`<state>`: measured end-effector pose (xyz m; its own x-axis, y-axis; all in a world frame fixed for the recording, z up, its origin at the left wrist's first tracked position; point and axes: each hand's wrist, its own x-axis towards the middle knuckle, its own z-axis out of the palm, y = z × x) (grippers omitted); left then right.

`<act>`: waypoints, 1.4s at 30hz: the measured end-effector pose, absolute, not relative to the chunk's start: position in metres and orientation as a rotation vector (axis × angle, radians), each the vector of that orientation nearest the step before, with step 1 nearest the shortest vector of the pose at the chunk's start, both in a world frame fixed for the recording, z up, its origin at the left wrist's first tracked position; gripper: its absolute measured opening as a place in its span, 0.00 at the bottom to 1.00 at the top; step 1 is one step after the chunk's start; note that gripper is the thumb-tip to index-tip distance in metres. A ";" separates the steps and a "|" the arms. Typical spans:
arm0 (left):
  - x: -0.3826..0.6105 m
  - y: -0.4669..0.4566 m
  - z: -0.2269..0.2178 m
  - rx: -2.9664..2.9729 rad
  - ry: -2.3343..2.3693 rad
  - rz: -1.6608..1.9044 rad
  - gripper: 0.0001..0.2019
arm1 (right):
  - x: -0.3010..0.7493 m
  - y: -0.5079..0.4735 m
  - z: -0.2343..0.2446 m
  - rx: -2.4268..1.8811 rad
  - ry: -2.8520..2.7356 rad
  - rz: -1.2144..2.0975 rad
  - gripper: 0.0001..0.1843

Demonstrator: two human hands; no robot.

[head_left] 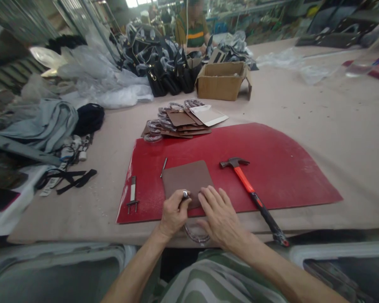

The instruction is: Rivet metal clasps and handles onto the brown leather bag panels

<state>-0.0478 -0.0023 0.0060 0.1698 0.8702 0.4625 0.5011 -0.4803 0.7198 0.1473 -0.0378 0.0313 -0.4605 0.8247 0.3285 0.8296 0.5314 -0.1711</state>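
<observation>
A brown leather panel (188,176) lies on a red mat (271,168) before me, with a plastic-wrapped handle (197,237) hanging from its near edge. My left hand (175,212) is closed around a small metal punch (185,194) standing upright at the panel's near part. Fingers stretched, my right hand (219,212) lies flat on the panel's near right corner. To the right rests a claw hammer (246,181) with a red and black handle. A pronged tool (132,195) lies left of the panel, and a thin metal rod (164,167) sits by its far left corner.
Behind the mat is a pile of brown panels (183,120) with wrapped handles. Farther back stand a cardboard box (219,86) and black bags (167,75), with a person (194,33) beyond. Black straps (76,181) and grey cloth (44,126) lie on the left.
</observation>
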 end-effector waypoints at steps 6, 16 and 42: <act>-0.049 -0.005 0.014 1.817 1.357 1.316 0.06 | 0.137 -0.046 -0.001 -1.454 -2.396 -0.065 0.30; -0.052 -0.007 0.027 1.676 1.360 1.354 0.07 | 0.131 -0.052 -0.009 -1.479 -2.258 -0.166 0.29; -0.045 -0.009 0.022 1.933 1.390 1.399 0.07 | 0.131 -0.052 -0.012 -1.477 -2.244 -0.135 0.31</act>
<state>-0.0455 -0.0090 0.0218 0.0165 0.8675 0.4972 0.4918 -0.4400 0.7514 0.1308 -0.0521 -0.0119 -0.3272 0.8482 0.4166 0.8920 0.4228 -0.1602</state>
